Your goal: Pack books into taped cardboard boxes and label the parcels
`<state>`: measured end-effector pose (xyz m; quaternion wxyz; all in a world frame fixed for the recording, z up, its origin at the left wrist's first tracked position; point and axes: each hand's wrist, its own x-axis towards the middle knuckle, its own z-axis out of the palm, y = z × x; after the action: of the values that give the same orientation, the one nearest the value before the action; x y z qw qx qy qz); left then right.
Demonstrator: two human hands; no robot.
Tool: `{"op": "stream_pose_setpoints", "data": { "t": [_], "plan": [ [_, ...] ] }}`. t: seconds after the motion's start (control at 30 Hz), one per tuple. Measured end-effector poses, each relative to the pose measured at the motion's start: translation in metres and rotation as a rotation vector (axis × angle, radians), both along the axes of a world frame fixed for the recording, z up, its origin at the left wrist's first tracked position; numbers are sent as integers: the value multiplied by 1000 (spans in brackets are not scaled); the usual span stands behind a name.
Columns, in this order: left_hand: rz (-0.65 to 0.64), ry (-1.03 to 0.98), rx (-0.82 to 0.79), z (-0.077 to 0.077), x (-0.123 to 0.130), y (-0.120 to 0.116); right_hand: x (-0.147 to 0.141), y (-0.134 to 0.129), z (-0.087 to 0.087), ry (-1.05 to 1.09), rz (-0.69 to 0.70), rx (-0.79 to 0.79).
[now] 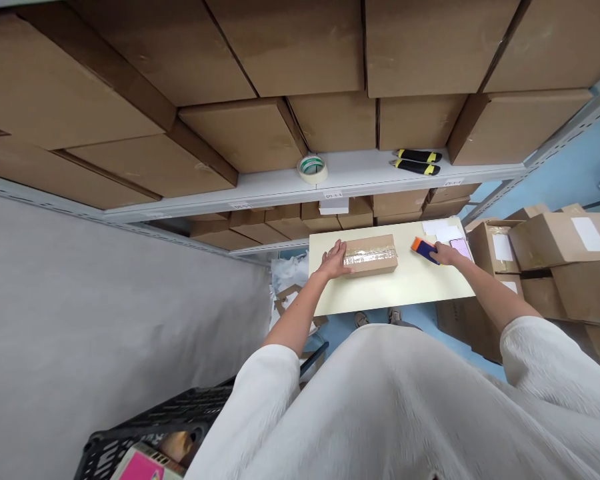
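A small cardboard box (375, 264) lies on the pale yellow tabletop (405, 288), with shiny clear tape along its upper face. My left hand (335, 261) grips the box's left end, thumb at the near side and fingers toward the far side. To the right of the box, my right hand (446, 254) is closed around the near end of a blue-and-orange tape dispenser (424, 249). The dispenser's orange end points left, apart from the box. Beside my right hand lie a phone-like pink-purple rectangle (461, 249) and white paper slips (447, 233).
Beyond the table stands a metal shelf (360, 170) stacked with cardboard boxes. On its ledge are a tape roll (313, 169) and two black-and-yellow utility knives (417, 167). More cartons (570, 243) are piled at right. A black crate (145, 427) sits at lower left, near a grey wall (105, 300).
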<state>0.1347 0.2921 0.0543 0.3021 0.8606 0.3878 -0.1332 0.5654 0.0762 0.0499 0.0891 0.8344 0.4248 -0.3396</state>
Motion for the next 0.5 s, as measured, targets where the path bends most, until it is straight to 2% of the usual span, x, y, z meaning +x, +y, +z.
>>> {"op": "stream_pose_setpoints", "data": {
  "t": [0.27, 0.5],
  "plan": [
    [23, 16, -4, 3, 1, -5, -52, -12, -30, -225, 24, 90],
    [33, 11, -10, 2, 1, -6, -70, -21, -49, -219, -31, 50]
  ]
}}
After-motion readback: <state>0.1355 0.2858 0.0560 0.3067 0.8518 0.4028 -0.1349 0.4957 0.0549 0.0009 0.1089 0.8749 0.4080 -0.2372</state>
